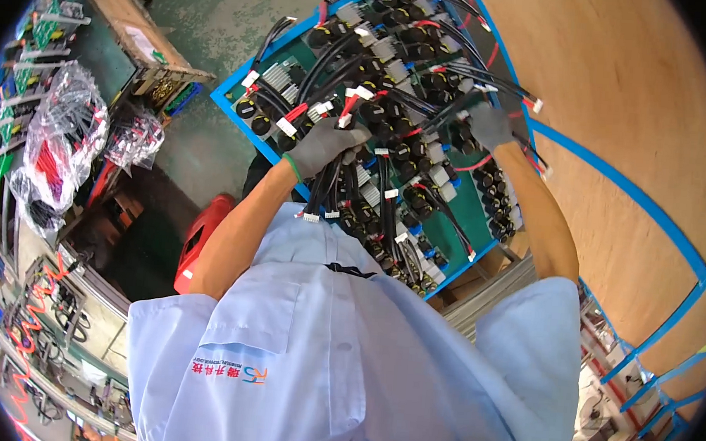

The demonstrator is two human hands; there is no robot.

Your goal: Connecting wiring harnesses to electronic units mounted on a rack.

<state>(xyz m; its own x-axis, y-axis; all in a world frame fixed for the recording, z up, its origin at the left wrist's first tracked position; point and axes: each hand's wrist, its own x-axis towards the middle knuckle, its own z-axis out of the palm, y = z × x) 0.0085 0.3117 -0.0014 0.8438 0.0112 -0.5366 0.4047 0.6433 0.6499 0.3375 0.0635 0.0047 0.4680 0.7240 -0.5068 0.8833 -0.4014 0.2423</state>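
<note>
My left hand [326,147], in a grey glove with a green band at the wrist, is closed around a bundle of black cables [332,187]. Their white connector ends hang below it, toward my body. My right hand [491,126], also gloved, is over the right side of the tray, beside black cables [451,112]. Its fingers are blurred and partly hidden. Beneath both hands lies a blue-rimmed tray [232,87] filled with circuit boards that carry black capacitors [415,196] and grey finned heat sinks [280,78].
A large wooden board [619,100] with blue framing [645,202] stands on the right. To the left are a wooden-topped cabinet [128,20], clear plastic bags of parts [65,140] and a rack of green boards [24,78]. A red object [202,238] sits by my left forearm.
</note>
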